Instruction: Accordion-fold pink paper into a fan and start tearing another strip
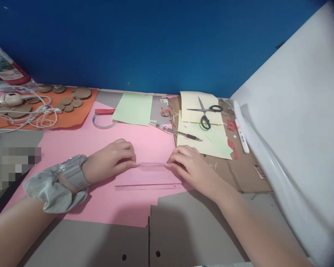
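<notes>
A small piece of pink paper (pixel 150 177) with crease lines across it lies on a larger pink sheet (pixel 72 144). My left hand (pixel 114 157) pinches the left end of its raised fold, thumb toward me and fingers curled. At the other end of that fold, my right hand (pixel 189 163) pinches the paper in the same way. The fold runs level between my two thumbs. A black pen (pixel 180 132) lies just beyond my right hand. Open scissors (pixel 204 111) with black handles rest farther back on pale yellow paper (pixel 199 96).
Cardboard discs (pixel 81 92) and a tangled white cable (pixel 41 111) lie on orange paper (pixel 86 104) at left. Behind my hands is a green sheet (pixel 135 108). A white marker (pixel 242 137) lies on brown cardboard (pixel 247 174) at right. A blue wall (pixel 156 44) closes the back.
</notes>
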Demonstrator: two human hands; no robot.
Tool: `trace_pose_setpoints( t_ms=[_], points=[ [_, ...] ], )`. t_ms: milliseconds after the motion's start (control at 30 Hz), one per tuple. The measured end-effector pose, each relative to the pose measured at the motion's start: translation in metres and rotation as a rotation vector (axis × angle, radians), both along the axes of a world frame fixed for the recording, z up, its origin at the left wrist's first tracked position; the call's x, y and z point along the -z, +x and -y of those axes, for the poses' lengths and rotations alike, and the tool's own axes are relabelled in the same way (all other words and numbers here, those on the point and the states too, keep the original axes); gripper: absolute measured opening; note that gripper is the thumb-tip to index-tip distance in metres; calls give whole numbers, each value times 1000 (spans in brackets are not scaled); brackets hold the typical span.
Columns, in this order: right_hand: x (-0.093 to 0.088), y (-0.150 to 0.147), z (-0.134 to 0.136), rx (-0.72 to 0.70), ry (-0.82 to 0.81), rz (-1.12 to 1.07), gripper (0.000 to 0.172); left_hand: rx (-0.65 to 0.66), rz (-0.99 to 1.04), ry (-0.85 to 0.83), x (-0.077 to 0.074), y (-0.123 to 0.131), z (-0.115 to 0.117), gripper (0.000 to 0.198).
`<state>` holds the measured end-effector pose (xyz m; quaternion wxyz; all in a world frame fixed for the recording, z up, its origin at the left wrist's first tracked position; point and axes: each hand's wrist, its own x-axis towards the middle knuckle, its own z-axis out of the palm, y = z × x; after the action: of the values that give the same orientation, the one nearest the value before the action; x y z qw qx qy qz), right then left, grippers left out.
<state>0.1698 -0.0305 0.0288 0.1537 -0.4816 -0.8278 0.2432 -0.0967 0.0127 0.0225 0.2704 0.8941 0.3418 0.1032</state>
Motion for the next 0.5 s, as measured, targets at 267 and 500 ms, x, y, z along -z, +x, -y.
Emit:
trace_pose_setpoints(
  t_ms=[267, 500],
  points=[
    [13, -14, 0, -62, 63, 89, 24, 34, -125, 162, 5, 12, 9, 28],
    [18, -17, 0, -109, 152, 115, 20, 99, -93, 297, 12, 17, 11, 23]
  ],
)
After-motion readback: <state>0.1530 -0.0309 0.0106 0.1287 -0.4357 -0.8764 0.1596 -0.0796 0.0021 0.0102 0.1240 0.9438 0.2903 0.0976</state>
